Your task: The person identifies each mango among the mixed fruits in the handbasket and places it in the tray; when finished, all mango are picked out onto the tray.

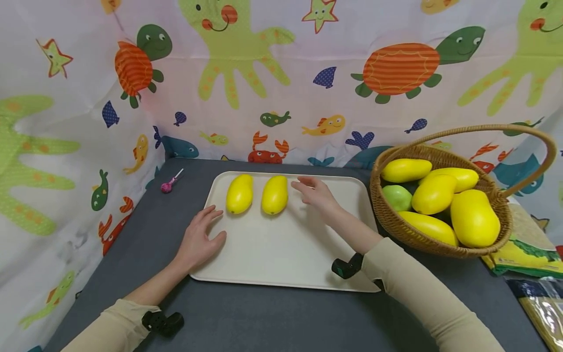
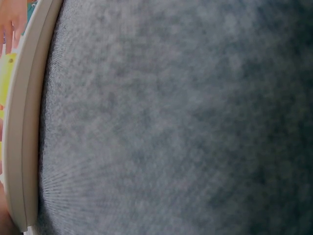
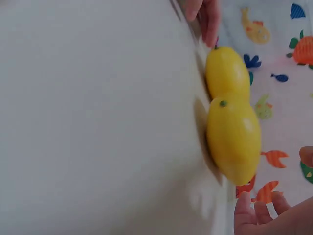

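Observation:
Two yellow mangoes lie side by side near the back of a cream tray [image 1: 272, 254]: the left mango [image 1: 239, 194] and the right mango [image 1: 274, 195]. My left hand [image 1: 200, 239] is over the tray's left edge, fingers spread and holding nothing, its fingertips just short of the left mango. Just right of the right mango is my right hand [image 1: 316, 195], its fingers loosely bent with nothing in them. In the right wrist view the right fingers [image 3: 244, 213] appear beyond the near mango [image 3: 234, 139]. The left wrist view shows mostly grey tabletop [image 2: 171, 117] and the tray's rim [image 2: 27, 112].
A wicker basket [image 1: 382, 215] with a tall handle stands right of the tray, holding several yellow fruits and one green fruit [image 1: 397, 197]. Plastic packets [image 1: 536, 244] lie beyond it at the right. A wrapped lollipop [image 1: 167, 187] is at the back left. Printed cloth [image 1: 246, 127] hangs behind.

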`<state>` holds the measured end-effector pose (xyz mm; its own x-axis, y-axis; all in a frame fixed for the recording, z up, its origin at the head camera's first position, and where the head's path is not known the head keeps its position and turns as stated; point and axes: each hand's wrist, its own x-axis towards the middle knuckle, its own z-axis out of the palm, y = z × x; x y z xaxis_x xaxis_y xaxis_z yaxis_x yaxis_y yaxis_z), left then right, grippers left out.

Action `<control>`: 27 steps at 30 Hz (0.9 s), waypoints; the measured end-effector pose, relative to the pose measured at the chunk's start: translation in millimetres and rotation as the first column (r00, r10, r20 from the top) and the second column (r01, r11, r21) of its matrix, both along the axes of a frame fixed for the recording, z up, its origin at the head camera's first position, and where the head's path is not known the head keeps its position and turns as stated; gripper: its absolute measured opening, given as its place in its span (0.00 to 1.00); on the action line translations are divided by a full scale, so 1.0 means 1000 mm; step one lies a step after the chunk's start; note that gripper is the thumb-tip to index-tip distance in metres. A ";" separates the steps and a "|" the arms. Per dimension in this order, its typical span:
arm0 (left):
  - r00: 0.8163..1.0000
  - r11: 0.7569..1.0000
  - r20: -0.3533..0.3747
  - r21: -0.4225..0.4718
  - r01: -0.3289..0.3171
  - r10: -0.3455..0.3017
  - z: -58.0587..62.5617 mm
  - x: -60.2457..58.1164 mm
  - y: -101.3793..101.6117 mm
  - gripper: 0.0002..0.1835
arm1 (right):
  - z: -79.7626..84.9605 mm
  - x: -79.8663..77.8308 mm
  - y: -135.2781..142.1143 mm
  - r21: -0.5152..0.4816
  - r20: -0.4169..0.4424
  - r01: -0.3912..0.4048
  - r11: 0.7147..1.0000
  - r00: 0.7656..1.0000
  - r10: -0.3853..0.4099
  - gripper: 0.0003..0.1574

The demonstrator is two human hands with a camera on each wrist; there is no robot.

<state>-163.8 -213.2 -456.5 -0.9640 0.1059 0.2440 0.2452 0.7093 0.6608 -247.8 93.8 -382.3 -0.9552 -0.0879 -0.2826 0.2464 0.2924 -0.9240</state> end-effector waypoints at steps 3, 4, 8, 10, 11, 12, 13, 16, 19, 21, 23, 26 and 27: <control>1.000 1.000 0.000 0.004 -0.001 0.001 -0.001 0.001 0.000 0.27 | 0.014 0.013 0.013 -0.045 0.020 -0.031 0.998 0.999 0.032 0.36; 1.000 1.000 0.001 0.006 -0.002 0.002 -0.001 0.002 0.000 0.27 | 0.018 0.017 0.017 -0.053 0.024 -0.045 0.998 0.999 0.046 0.35; 1.000 1.000 0.002 -0.002 -0.003 0.003 -0.001 0.002 0.001 0.27 | 0.033 0.033 0.037 -0.055 0.021 -0.107 0.993 0.994 0.108 0.33; 1.000 1.000 -0.004 -0.006 -0.002 0.002 0.000 0.002 0.001 0.27 | 0.041 0.042 0.048 -0.038 0.000 -0.154 0.987 0.988 0.154 0.33; 1.000 1.000 -0.008 -0.007 0.000 0.000 0.000 0.002 0.002 0.27 | 0.046 0.046 0.054 -0.017 -0.021 -0.183 0.983 0.983 0.182 0.32; 1.000 1.000 -0.011 -0.006 0.001 -0.001 0.000 0.002 0.002 0.27 | 0.050 0.050 0.060 0.004 -0.050 -0.212 0.977 0.976 0.212 0.32; 1.000 1.000 -0.012 -0.005 0.002 -0.002 0.000 0.002 0.003 0.27 | 0.055 0.055 0.067 0.033 -0.087 -0.240 0.970 0.967 0.242 0.31; 1.000 1.000 -0.009 0.000 0.008 -0.008 0.000 0.001 0.004 0.26 | 0.072 0.068 0.089 0.168 -0.194 -0.295 0.941 0.925 0.325 0.26; 1.000 1.000 -0.010 -0.002 0.015 -0.015 -0.001 0.001 0.004 0.26 | 0.089 0.077 0.112 0.355 -0.289 -0.271 0.894 0.878 0.381 0.21; 1.000 1.000 -0.012 -0.003 0.017 -0.017 -0.001 0.001 0.004 0.26 | 0.099 0.081 0.129 0.473 -0.322 -0.226 0.851 0.856 0.406 0.18; 1.000 1.000 -0.015 -0.004 0.015 -0.015 -0.001 0.001 0.003 0.26 | 0.107 0.082 0.146 0.574 -0.346 -0.167 0.802 0.838 0.422 0.17; 1.000 1.000 -0.014 -0.005 0.015 -0.015 0.000 0.002 0.003 0.26 | 0.114 0.078 0.174 0.689 -0.354 -0.101 0.718 0.817 0.455 0.16; 1.000 1.000 -0.013 -0.007 0.016 -0.016 0.000 0.001 0.003 0.26 | 0.116 0.075 0.184 0.724 -0.350 -0.081 0.685 0.813 0.466 0.16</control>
<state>-162.4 -210.0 -456.2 -0.9590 0.1230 0.2555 0.2649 0.7097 0.6528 -172.6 277.9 -265.8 -0.9324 -0.3466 0.1026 -0.3562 0.8328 -0.4237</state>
